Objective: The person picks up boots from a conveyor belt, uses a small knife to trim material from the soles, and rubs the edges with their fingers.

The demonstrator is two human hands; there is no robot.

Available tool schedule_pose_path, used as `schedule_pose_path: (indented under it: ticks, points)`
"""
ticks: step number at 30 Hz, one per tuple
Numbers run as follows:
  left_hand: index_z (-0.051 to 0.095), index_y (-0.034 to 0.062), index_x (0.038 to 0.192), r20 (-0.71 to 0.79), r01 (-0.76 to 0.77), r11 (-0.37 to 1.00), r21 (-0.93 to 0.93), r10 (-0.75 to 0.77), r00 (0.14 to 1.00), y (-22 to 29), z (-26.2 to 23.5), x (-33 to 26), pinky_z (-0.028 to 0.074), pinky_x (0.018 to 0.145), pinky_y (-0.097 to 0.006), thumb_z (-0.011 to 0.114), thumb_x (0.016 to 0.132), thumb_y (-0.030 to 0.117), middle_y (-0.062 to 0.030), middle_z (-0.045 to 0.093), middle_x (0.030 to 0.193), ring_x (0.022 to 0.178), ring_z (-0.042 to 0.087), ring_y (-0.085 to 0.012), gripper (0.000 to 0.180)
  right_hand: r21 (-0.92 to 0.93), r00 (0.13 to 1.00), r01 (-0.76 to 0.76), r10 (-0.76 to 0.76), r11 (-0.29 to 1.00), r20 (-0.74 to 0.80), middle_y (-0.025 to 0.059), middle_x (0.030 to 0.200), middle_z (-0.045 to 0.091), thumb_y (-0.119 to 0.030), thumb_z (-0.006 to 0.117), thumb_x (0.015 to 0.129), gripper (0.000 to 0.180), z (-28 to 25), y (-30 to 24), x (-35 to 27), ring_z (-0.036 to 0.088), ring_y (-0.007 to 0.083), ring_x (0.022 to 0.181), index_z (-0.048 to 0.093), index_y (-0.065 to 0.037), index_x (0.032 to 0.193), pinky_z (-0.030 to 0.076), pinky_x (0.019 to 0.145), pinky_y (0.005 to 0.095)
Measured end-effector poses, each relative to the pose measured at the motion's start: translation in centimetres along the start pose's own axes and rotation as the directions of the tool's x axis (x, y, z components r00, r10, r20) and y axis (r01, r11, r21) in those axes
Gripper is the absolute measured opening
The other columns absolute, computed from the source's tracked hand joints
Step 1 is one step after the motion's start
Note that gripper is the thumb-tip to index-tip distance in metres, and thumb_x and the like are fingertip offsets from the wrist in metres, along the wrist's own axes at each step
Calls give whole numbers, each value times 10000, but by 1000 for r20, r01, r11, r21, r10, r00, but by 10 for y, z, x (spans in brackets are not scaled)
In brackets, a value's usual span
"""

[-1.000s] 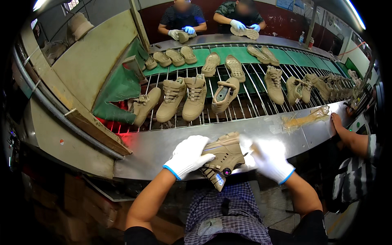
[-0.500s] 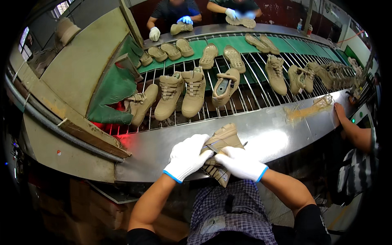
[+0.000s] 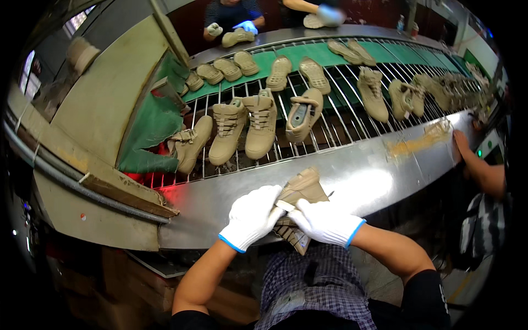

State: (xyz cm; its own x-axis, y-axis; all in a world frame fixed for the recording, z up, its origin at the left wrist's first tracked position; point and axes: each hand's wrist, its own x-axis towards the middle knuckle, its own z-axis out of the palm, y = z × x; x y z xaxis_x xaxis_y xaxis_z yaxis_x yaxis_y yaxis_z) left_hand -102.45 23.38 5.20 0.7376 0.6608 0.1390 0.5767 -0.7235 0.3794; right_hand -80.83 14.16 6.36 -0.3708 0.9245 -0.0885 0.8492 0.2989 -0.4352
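A tan lace-up boot [image 3: 304,186] is held between my two white-gloved hands, over the near edge of the metal ledge. My left hand [image 3: 252,217] grips its left side with bent fingers. From the right, my right hand [image 3: 328,221] closes on the boot, its fingertips meeting those of the left at the middle. One end of the boot points away from me over the ledge; the other, with dark stripes, hangs below my hands towards my checked apron [image 3: 308,286]. The fingers hide the boot's middle.
Beyond the metal ledge [image 3: 352,165] runs a rack of metal rods with tan boots [image 3: 261,125] and loose soles [image 3: 314,76] on a green belt [image 3: 300,52]. Across it, two people with gloves handle shoe parts. Another person's arm [image 3: 477,170] rests at the right; a beige panel [image 3: 110,99] stands left.
My hands stay on the boot, with the fingertips drawn slightly closer together. Across the rack, one person's left-side glove has lifted off the ledge towards a shoe part. The view has shifted slightly.
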Motion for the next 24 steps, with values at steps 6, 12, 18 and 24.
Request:
schedule_pose_path:
  ticks: [6, 12, 18, 24]
  points:
    - [605, 70, 1443, 262, -123, 991, -47, 130, 956, -33, -22, 8, 558, 1048, -449, 804, 915, 459, -168, 680, 1381, 1262, 669, -364, 686, 166, 998, 17, -27, 986, 58, 198, 774, 715, -451, 558, 1108, 433, -11, 12, 11, 735, 381, 713, 626, -25, 1080, 575, 632, 483]
    - [683, 26, 1306, -410, -188, 981, 57, 194, 891, 20, -15, -47, 560, 1027, -545, 939, 732, 340, -200, 693, 1307, 1264, 644, -463, 703, 27, 765, -612, 601, 790, -232, 215, 1131, 680, -411, 690, 997, 365, -3, 122, -66, 710, 386, 998, 716, -111, 1203, 580, 877, 504]
    - [713, 36, 1299, -311, -375, 908, -189, 306, 900, 103, 53, -87, 566, 1044, -528, 920, 714, 285, -168, 679, 1332, 1239, 658, -402, 668, -152, 769, -316, 159, 937, -620, 157, 1240, 705, -302, 732, 962, 331, -7, 133, -24, 655, 368, 1166, 748, -111, 1231, 518, 1019, 466]
    - [670, 110, 1408, -399, -286, 912, 296, 390, 830, 81, 107, -76, 530, 1048, -623, 843, 727, 189, -165, 599, 1432, 1302, 599, -424, 707, 704, 889, 6, 318, 710, -329, 157, 1177, 743, -287, 510, 1128, 330, 63, 94, 53, 697, 313, 1138, 730, -48, 1186, 516, 1037, 380]
